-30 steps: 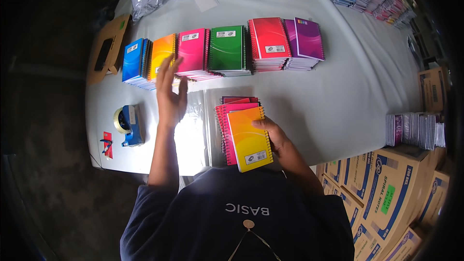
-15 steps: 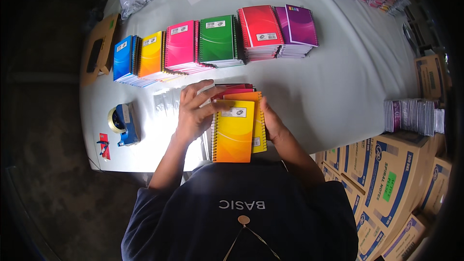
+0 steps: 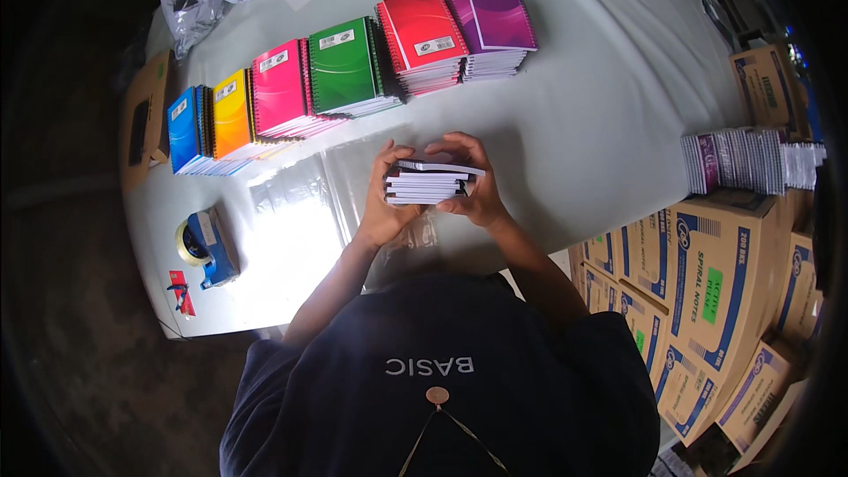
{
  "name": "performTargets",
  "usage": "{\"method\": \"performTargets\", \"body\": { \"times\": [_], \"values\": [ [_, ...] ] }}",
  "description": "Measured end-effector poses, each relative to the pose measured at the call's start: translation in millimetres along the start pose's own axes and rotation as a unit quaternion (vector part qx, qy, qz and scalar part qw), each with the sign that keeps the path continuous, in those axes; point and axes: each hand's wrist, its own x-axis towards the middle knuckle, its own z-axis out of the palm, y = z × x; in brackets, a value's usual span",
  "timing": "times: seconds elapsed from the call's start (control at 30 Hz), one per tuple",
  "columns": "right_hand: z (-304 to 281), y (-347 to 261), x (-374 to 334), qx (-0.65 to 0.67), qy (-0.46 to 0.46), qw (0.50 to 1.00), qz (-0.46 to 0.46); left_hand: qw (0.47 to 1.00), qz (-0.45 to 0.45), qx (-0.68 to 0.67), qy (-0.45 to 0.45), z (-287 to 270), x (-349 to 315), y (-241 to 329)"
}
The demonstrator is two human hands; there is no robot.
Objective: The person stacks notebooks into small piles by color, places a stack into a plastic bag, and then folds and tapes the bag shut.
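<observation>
A small stack of spiral notebooks point(image 3: 426, 188) is held between my two hands over the near middle of the table. Its white page edges face me, and the top notebook sits askew from those below. My left hand point(image 3: 380, 208) grips the stack's left side, thumb low and fingers curled over the upper corner. On the opposite side my right hand point(image 3: 478, 187) closes round it, fingers arched above the top notebook. The covers are mostly hidden. Clear plastic point(image 3: 305, 190) lies flat on the table left of my hands.
Beyond my hands runs a row of notebook piles: blue point(image 3: 184, 134), yellow point(image 3: 231, 115), pink point(image 3: 279, 88), green point(image 3: 343, 66), red point(image 3: 420, 31) and purple point(image 3: 502, 18). A blue tape dispenser point(image 3: 219, 252) stands left. Cardboard boxes point(image 3: 707, 291) and more notebooks point(image 3: 746, 162) are at right.
The notebooks, earlier with yellow and orange covers facing up, are now tipped edge-on and gathered into a tighter stack. My right hand has moved over its top. The view has shifted.
</observation>
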Motion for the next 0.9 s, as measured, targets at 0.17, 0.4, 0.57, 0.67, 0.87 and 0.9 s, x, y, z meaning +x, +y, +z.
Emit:
{"method": "performTargets", "body": {
  "times": [0.17,0.4,0.57,0.67,0.87,0.9],
  "values": [
    [10.1,3.1,7.5,0.020,0.014,1.000,-0.012,0.995,-0.043,-0.083,0.023,-0.3,3.4,-1.6],
    [2.3,22.3,5.4,-0.037,0.028,0.999,-0.012,0.979,-0.071,-0.189,0.023,3.5,6.4,-23.8],
    [-5.4,58.4,-0.2,-0.105,0.091,0.990,0.001,0.980,-0.106,-0.165,-0.016,5.5,6.6,-45.2],
    [-12.9,59.5,-1.4,-0.198,0.082,0.977,0.013,0.975,-0.146,-0.167,-0.024,-1.4,3.2,-30.2],
    [5.1,-17.1,13.5,0.105,0.014,0.985,0.134,0.976,-0.183,0.086,-0.084,-59.9,25.3,62.2],
    [8.7,-19.6,13.5,0.125,0.020,0.980,0.151,0.971,-0.057,0.232,0.006,-89.4,27.6,53.8]
  ]
}}
